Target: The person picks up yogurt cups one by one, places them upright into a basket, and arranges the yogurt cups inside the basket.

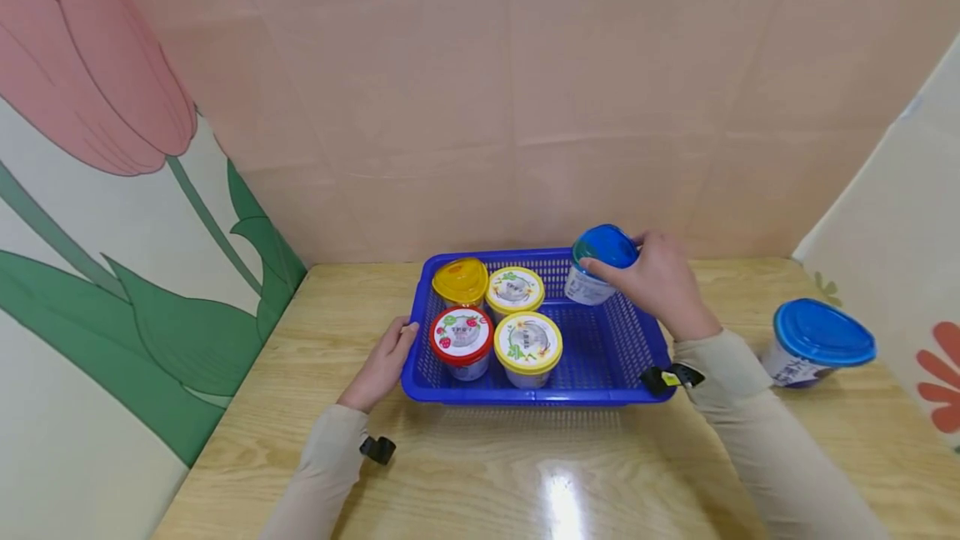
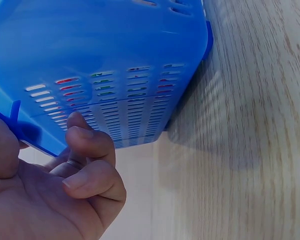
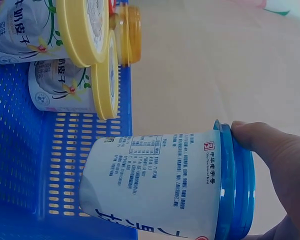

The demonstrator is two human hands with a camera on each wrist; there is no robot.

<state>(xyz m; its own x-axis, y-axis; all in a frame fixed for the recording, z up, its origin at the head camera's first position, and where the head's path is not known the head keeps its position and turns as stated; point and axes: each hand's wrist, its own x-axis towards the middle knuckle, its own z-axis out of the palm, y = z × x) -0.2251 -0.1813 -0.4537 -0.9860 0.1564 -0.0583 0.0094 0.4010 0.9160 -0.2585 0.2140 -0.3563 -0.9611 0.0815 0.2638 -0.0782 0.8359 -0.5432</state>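
Observation:
My right hand (image 1: 663, 286) pinches a white tub with blue lid (image 1: 589, 288) by the sides of its lid. The tub is tilted and sits over the back right part of a blue plastic basket (image 1: 525, 397); its printed side (image 3: 155, 182) faces the right wrist camera. At the basket's left end, my left hand (image 1: 385, 365) grips the rim, thumb above and fingers curled beneath, as the left wrist view shows. Inside the basket's left half stand a red-lidded tub (image 1: 461, 340), two tubs with pale yellow-rimmed lids, front (image 1: 528, 348) and back (image 1: 515, 288), and an amber-lidded tub (image 1: 460, 280).
Another blue-lidded tub (image 1: 821, 340) stands on the wooden table (image 1: 465, 482) to the right, beyond my right forearm. Behind the table rises a pinkish-beige wall covering (image 1: 390, 107). A panel with a painted tulip (image 1: 112, 65) borders the left side.

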